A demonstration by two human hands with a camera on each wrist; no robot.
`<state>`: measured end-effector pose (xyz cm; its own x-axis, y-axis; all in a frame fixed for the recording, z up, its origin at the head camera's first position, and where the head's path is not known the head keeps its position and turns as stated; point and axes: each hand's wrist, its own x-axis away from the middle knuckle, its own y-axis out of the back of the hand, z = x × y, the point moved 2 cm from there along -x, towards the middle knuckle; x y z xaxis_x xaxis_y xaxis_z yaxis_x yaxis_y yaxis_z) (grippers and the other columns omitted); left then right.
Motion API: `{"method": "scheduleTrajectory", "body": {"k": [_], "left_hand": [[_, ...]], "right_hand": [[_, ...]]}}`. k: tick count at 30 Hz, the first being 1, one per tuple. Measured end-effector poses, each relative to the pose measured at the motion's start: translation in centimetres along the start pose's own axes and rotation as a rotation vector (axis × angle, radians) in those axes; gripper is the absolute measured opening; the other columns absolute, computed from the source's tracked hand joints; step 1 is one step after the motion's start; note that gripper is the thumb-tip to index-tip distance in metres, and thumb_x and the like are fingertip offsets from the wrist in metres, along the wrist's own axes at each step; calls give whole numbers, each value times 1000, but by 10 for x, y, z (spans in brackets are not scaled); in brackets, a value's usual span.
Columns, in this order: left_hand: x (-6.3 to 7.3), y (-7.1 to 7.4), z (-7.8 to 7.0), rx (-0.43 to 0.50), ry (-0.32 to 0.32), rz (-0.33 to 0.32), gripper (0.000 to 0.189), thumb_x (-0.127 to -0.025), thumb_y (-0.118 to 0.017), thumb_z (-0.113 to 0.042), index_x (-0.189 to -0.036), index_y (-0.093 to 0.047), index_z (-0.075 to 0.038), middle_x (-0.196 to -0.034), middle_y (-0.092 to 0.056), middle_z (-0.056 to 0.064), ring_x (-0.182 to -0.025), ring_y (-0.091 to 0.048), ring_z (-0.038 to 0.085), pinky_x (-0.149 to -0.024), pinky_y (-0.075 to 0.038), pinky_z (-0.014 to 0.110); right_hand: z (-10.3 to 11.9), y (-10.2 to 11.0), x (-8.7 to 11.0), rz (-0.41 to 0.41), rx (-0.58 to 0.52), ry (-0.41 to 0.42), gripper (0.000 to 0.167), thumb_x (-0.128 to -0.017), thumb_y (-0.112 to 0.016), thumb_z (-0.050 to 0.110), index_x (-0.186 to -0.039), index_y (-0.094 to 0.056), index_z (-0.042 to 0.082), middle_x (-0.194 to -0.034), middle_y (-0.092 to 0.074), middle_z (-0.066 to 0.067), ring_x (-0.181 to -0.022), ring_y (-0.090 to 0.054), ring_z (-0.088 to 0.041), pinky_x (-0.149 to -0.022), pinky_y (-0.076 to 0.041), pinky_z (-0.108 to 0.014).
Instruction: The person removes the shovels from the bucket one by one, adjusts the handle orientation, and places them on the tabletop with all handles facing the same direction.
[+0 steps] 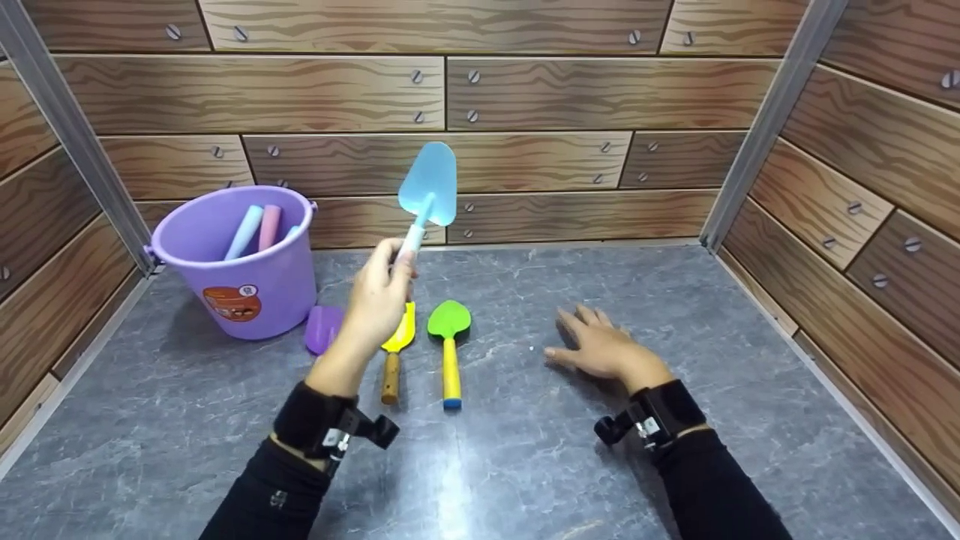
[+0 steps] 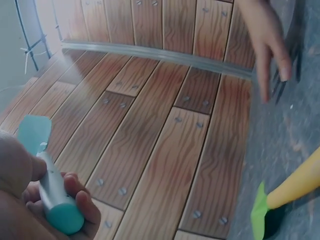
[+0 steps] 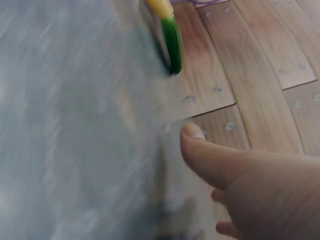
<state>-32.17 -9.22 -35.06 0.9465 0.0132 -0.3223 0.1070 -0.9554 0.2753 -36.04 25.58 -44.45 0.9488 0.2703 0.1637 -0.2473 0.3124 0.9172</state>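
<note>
A person's left hand (image 1: 381,289) is gripping a light-blue hand trowel (image 1: 431,176) by its pale handle, thumb and curled fingers wrapping round it, and is holding it clear of the desk (image 1: 517,480) with the blade pointing up and away. The right hand (image 1: 600,352) is hovering low over or resting on the desk, fingers spread and holding nothing; whether it is touching the surface, one cannot tell. Between the hands, a green-bladed trowel (image 1: 450,367) with a yellow handle is lying nearer the left, and beside it a yellow-bladed trowel (image 1: 391,375) with a brown handle is lying partly behind the left hand. A purple blade (image 1: 322,328) is showing beside the left forearm, its handle hidden. Farther left, a purple bucket (image 1: 277,292) is standing upright, with a light-blue handle (image 1: 244,234) and a pink handle (image 1: 269,227) leaning inside. The step in hand seems to be handling the raised trowel; moving it is probably calling for a firm grip and clearance above the bucket's rim and the tools below.
</note>
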Motion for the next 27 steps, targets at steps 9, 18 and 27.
{"method": "scheduleTrajectory", "body": {"k": [9, 18, 27], "left_hand": [[10, -29, 0, 81, 9, 84, 25, -125, -51, -12, -142, -63, 2, -104, -64, 7, -77, -54, 12, -64, -48, 20], [21, -52, 5, 123, 10, 202, 22, -123, -56, -8, -141, -60, 4, -103, -66, 8, -71, -55, 10, -63, -51, 19], [35, -64, 0, 97, -28, 274, 25, -124, -58, -14, -145, -54, -3, -111, -63, 10, -74, -59, 16, -65, -49, 21]], "right_hand": [[54, 27, 17, -372, -155, 172, 71, -116, -73, 33, -177, -48, 5, -181, -50, -25, -168, -49, -51, -140, -33, -79], [126, 32, 58, -579, -523, 386, 33, -113, -75, 8, -144, -79, -3, -140, -84, -20, -128, -81, -37, -103, -71, -39], [150, 29, 79, -581, -602, 397, 43, -115, -74, 9, -156, -71, -3, -145, -81, -19, -132, -80, -37, -101, -70, -37]]}}
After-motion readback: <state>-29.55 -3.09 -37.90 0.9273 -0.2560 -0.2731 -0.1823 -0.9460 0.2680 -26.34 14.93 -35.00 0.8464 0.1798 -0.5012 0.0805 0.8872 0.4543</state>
